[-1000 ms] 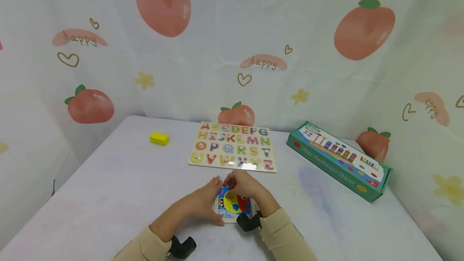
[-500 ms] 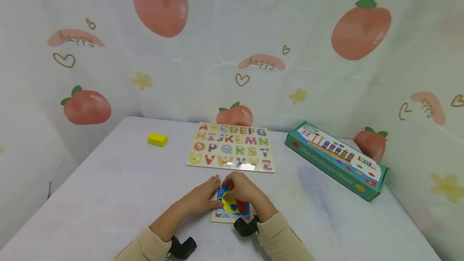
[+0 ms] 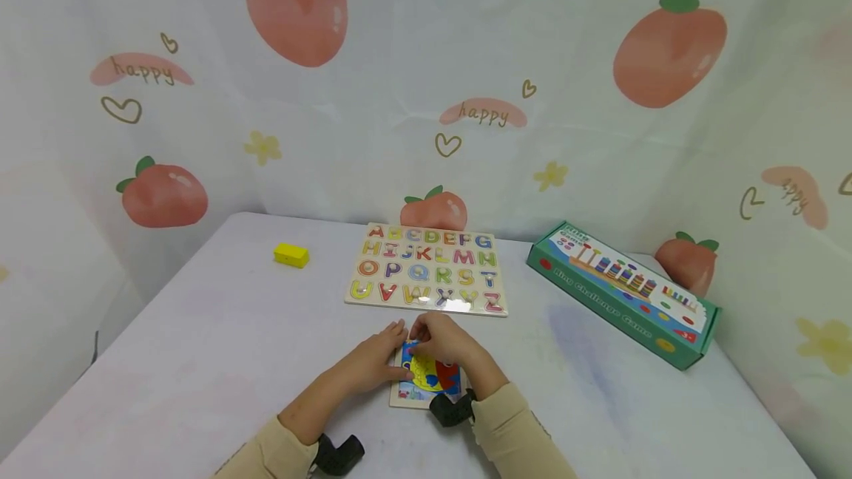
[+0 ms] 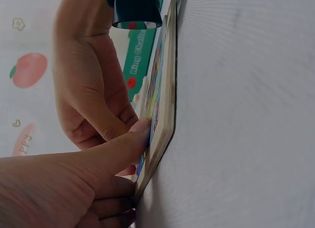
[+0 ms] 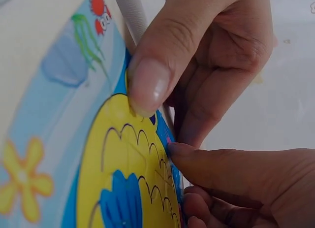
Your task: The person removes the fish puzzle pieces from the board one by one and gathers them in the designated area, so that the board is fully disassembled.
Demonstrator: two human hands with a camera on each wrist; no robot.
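A small wooden fish puzzle [image 3: 418,395] lies flat on the table, with a yellow fish [image 5: 115,154] and blue sea picture. My left hand [image 3: 364,367] grips it at its left side. The left thumb [image 5: 152,82] presses on the fish's yellow body, and the other fingers lie along the board's edge [image 4: 167,110]. My right hand [image 3: 449,340] reaches over the far left corner, fingers curled. Its thumb [image 5: 202,165] pinches at a blue puzzle piece [image 5: 164,134] beside the fish; the fingers partly hide this piece.
Behind the puzzle lies a wooden alphabet board [image 3: 426,270]. A yellow block [image 3: 291,255] sits at the back left. At the right stands a green Ring Challenge Game box [image 3: 622,294]. A patterned cloth [image 3: 373,131] hangs behind the table.
My left thumb has moved from the puzzle's near edge up onto the picture. My right hand stays at the far left corner, with only small finger movement.
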